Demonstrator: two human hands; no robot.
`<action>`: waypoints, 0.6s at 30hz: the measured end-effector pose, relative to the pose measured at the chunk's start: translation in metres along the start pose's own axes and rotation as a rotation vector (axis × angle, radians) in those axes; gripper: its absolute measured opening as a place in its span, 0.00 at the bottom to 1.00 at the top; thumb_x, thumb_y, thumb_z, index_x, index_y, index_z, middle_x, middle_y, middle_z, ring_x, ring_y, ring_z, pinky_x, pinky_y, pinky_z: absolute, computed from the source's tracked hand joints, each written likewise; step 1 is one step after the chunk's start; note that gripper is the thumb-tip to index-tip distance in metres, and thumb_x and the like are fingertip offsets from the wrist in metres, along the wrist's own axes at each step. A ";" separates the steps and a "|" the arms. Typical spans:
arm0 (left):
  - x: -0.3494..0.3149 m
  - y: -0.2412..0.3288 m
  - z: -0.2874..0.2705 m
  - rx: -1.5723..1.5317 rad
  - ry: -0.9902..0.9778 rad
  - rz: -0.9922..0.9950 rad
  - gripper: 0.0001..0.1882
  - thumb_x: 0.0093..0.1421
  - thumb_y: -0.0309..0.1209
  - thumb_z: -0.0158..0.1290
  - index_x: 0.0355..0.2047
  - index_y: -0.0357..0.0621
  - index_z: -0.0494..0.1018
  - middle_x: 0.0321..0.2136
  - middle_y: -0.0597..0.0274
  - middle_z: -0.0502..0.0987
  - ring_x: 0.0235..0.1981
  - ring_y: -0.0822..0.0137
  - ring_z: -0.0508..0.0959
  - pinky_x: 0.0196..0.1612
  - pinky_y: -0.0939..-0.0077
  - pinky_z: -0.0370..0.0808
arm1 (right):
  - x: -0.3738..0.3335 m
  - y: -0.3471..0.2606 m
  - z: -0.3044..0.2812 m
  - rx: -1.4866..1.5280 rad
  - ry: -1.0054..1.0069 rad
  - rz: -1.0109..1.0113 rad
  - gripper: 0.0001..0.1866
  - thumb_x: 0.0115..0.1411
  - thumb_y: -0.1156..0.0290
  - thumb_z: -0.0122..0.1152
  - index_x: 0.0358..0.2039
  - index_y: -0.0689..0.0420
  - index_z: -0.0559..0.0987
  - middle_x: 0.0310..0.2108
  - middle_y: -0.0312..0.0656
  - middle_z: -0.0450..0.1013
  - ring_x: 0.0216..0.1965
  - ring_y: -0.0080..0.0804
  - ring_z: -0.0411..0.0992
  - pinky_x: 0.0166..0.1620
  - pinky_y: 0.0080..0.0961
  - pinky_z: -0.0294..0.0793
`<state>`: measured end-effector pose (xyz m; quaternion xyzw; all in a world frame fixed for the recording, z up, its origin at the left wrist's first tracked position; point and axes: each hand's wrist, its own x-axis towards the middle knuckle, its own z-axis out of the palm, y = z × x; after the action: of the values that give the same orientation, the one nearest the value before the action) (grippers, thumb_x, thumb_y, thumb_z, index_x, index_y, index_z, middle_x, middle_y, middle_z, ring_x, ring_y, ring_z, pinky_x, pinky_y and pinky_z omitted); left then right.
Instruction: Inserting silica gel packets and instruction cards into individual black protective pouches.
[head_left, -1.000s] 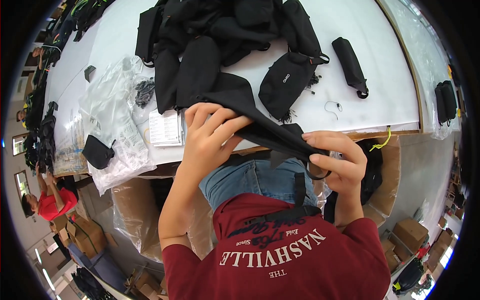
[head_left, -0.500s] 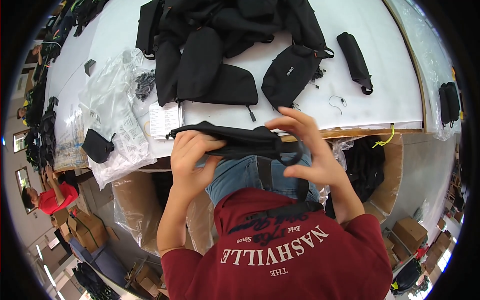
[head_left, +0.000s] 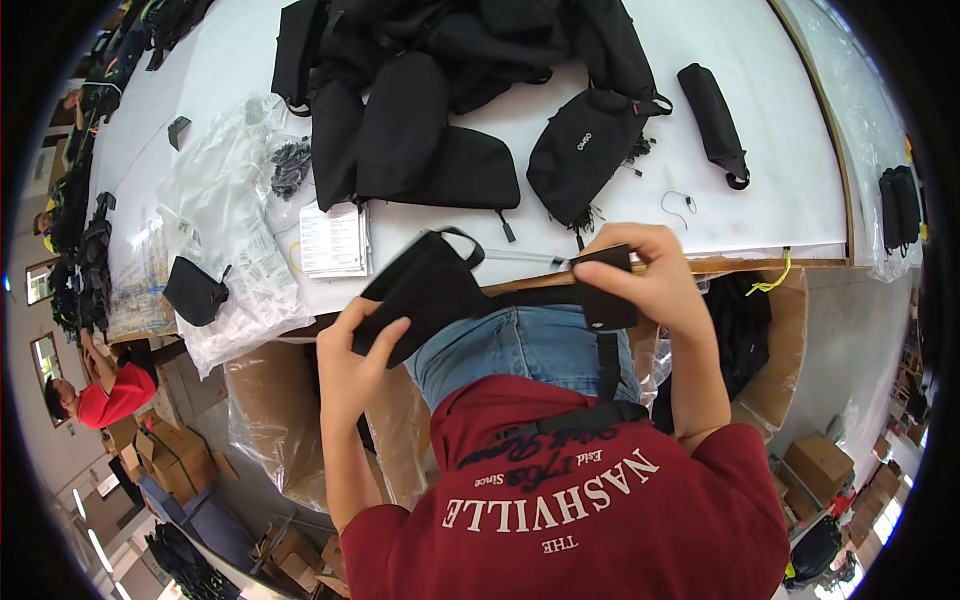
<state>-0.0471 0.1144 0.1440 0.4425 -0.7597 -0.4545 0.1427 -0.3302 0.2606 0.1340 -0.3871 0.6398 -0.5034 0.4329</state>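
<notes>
A black zip pouch [head_left: 428, 297] with a fabric loop at one end is tilted above the table's near edge. My left hand [head_left: 352, 350] grips it, thumb in front and fingers behind. Between thumb and fingers, my right hand [head_left: 655, 275] pinches a black hang tag [head_left: 607, 295]. A thin pale string [head_left: 520, 257] stretches from the loop end of the pouch toward the tag. Just beyond, on the table, lie another black pouch [head_left: 585, 155] and a heap of black pouches [head_left: 440, 165].
White printed cards [head_left: 335, 245] are stacked beside crumpled clear plastic bags [head_left: 225, 210] on the white table [head_left: 760, 225]. A rolled-up black pouch [head_left: 712, 120] lies at the right, a small one [head_left: 195, 291] at the left. Cardboard boxes lined with plastic stand below. A person in red [head_left: 115, 390] is at far left.
The pouch has swung leftward and tipped up, loop end raised. My right hand, previously open around the pouch's end, now holds the black hang tag, with the string drawn out.
</notes>
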 end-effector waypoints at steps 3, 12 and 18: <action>-0.003 -0.002 -0.006 0.038 0.010 0.013 0.08 0.51 0.23 0.59 0.30 0.33 0.72 0.22 0.59 0.77 0.24 0.74 0.71 0.33 0.81 0.70 | -0.004 -0.010 -0.009 -0.010 0.034 -0.095 0.07 0.49 0.73 0.67 0.25 0.63 0.79 0.21 0.35 0.73 0.25 0.19 0.69 0.30 0.17 0.66; -0.009 -0.006 -0.015 0.152 0.257 0.170 0.09 0.45 0.15 0.55 0.29 0.32 0.71 0.25 0.57 0.75 0.27 0.68 0.74 0.36 0.78 0.70 | -0.010 -0.032 -0.007 -0.079 -0.023 -0.324 0.06 0.46 0.77 0.67 0.27 0.61 0.83 0.21 0.36 0.73 0.23 0.22 0.70 0.27 0.17 0.65; -0.006 -0.003 -0.014 0.248 0.269 0.246 0.13 0.43 0.15 0.55 0.32 0.32 0.71 0.30 0.54 0.74 0.30 0.59 0.74 0.38 0.75 0.70 | -0.010 -0.028 -0.009 -0.061 -0.079 -0.292 0.07 0.51 0.74 0.65 0.29 0.64 0.81 0.24 0.42 0.76 0.25 0.27 0.74 0.29 0.18 0.69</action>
<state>-0.0335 0.1103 0.1506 0.4175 -0.8321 -0.2735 0.2418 -0.3340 0.2677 0.1643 -0.5086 0.5741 -0.5258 0.3678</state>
